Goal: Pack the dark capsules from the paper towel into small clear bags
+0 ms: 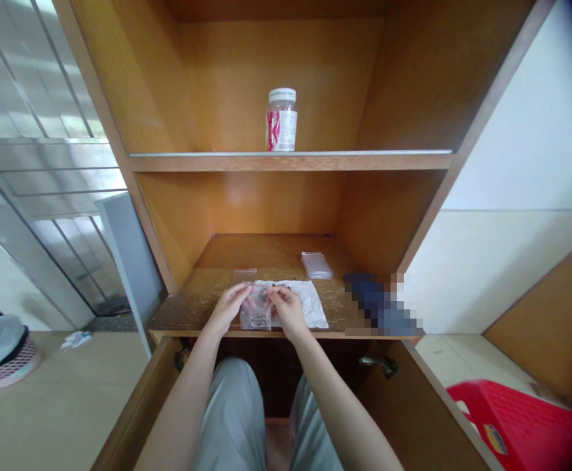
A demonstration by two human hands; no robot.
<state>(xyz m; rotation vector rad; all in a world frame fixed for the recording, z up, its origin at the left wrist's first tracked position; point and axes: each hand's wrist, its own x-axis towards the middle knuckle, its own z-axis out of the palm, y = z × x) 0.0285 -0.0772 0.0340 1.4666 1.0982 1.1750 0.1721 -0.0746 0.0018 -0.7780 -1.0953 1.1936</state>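
Observation:
My left hand (231, 306) pinches the upper left edge of a small clear zip-lock bag (256, 316) between thumb and fingers. At the upper right of the same bag, the fingertips of my right hand (288, 310) are also closed on it. The bag hangs over the front of the shelf board, and small contents inside cannot be made out. Beneath and to the right of my hands lies a crumpled white paper towel (317, 306). Just behind my left hand, another flat clear bag (245, 275) rests on the wood.
A stack of clear zip-lock bags (317, 265) lies further back on the cabinet board (266, 246). To the right is a blurred-out dark blue item (372, 301). A white-capped bottle (281, 124) stands on the upper shelf. Open cabinet doors (404, 399) flank my knees; a red plastic stool-like object (526, 425) stands right.

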